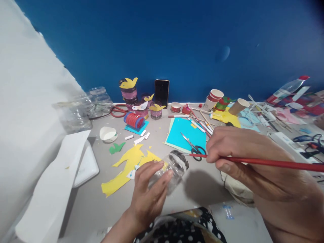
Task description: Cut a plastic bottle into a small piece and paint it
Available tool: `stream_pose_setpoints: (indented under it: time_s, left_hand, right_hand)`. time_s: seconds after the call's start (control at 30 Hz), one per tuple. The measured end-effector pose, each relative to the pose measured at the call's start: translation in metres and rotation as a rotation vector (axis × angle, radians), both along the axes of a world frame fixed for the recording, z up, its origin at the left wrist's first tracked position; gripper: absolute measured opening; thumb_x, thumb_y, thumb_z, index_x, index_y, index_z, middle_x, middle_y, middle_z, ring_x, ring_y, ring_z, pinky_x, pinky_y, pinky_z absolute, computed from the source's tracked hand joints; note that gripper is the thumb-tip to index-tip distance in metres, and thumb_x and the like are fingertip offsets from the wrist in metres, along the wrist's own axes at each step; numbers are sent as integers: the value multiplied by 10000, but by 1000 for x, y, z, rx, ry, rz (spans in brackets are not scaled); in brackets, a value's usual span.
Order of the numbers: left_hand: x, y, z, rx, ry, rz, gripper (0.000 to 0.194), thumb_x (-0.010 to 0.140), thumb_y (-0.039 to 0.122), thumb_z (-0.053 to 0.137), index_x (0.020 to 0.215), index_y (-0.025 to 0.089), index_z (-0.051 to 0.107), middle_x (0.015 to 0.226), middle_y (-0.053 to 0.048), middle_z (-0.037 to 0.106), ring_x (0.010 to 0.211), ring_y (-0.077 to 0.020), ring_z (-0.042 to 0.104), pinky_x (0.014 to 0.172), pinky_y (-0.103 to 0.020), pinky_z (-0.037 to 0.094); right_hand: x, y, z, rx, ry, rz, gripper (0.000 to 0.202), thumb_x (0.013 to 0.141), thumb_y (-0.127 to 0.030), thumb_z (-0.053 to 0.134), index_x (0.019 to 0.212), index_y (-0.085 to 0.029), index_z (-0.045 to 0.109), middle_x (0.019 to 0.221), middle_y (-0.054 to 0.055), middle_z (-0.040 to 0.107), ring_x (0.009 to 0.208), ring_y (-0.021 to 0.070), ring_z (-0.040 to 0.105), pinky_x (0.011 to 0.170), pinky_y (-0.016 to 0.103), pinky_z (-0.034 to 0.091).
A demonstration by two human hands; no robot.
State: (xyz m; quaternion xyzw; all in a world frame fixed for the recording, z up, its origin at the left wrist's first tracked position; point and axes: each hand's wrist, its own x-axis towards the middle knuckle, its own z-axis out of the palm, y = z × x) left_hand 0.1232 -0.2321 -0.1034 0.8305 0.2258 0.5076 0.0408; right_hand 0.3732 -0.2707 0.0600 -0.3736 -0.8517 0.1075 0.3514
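My left hand [149,192] is wrapped round a clear plastic cup [174,170], tilted with its dark-painted end up and to the right. A red paintbrush [263,162] is pinched in my right hand [243,155], and its tip meets the dark band on the cup. Behind the brush, black-handled scissors [193,147] lie partly on blue paper [178,131]. Yellow cut paper [131,162] lies left of the cup, near a green paper shape [116,147].
Decorated cups with yellow paper birds [128,83] and a phone [162,92] stand by the wall. Clear plastic containers [98,101] and white paper [53,185] are at the left. Paper cups [239,107], cables [260,109] and a power strip [288,145] are at the right.
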Motion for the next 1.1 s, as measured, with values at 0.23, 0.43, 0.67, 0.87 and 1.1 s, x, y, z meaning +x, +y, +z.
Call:
stream_pose_setpoints:
  time_s: [0.23,0.43,0.67,0.87,1.1]
  left_hand:
    - [-3,4,-2,-72,-23,24,489,849,-7,647,1300,176,604,1308,-128,577,1151,-254,583,1003,-429,504]
    - [-5,7,-1,-116,-27,18,558,856,34,667,1378,205,565,1312,-122,579,1207,-258,564,960,-394,548]
    - [-6,8,-4,-105,-28,-1,556,852,24,681,1369,199,574,1304,-126,580,1190,-257,567,975,-397,533]
    - [-4,8,-1,-104,-26,-11,538,840,5,682,1342,170,580,1303,-134,573,1198,-256,558,986,-391,519]
    - [-4,7,-1,-110,-36,-15,538,851,23,676,1357,173,570,1309,-134,571,1212,-258,552,988,-393,523]
  right_hand:
    - [0,-13,1,0,-47,-37,62,1000,-185,589,959,-231,601,841,35,712,798,203,689,679,334,516]
    - [0,-21,-1,-4,-79,-84,80,1004,-177,568,965,-235,608,851,38,716,812,209,709,652,327,517]
    - [-4,-11,-6,47,-38,-82,43,992,-220,613,954,-236,628,836,37,725,772,206,698,656,328,519]
    - [-4,-13,-3,46,-60,-89,61,998,-248,605,944,-248,634,840,35,728,762,207,697,638,329,515]
    - [-3,-17,-1,21,-50,-74,39,970,-207,627,957,-241,642,851,47,731,785,216,716,621,326,530]
